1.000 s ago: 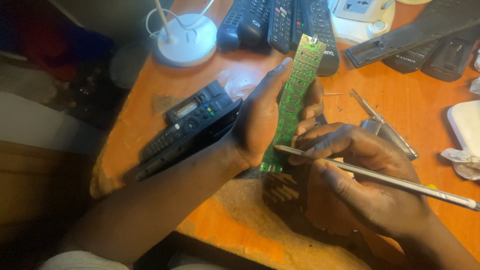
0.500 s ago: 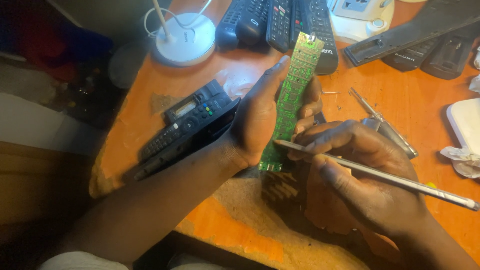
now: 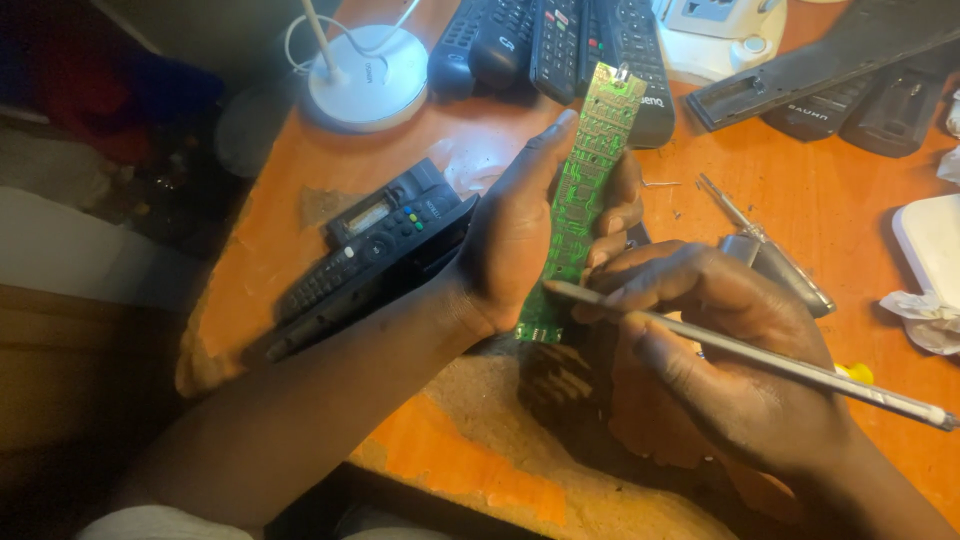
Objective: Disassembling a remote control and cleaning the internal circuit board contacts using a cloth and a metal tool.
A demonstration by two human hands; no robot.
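Two hands meet at centre frame: the left hand (image 3: 520, 240) grips a long green circuit board (image 3: 583, 190), its long axis running from lower centre up toward the top. The right hand (image 3: 720, 350) pinches a thin metal tool (image 3: 800, 372), its tip touching the board's lower end, above the orange table (image 3: 820, 210).

- Far edge of the desk (image 3: 300, 250): a row of black remotes (image 3: 560, 45) lies side by side, blocking passage there.
- Far left: the white lamp base (image 3: 367, 75) and its cord stand near the remotes.
- Left of the hands: a black remote with a small screen (image 3: 370, 245) lies just beside the left wrist.
- Right: a metal tool (image 3: 765, 245) lies close by the right hand (image 3: 720, 360); bare orange surface stays open beyond it.
- Far right: white tray (image 3: 935, 250) and crumpled paper (image 3: 925, 315) crowd the edge.
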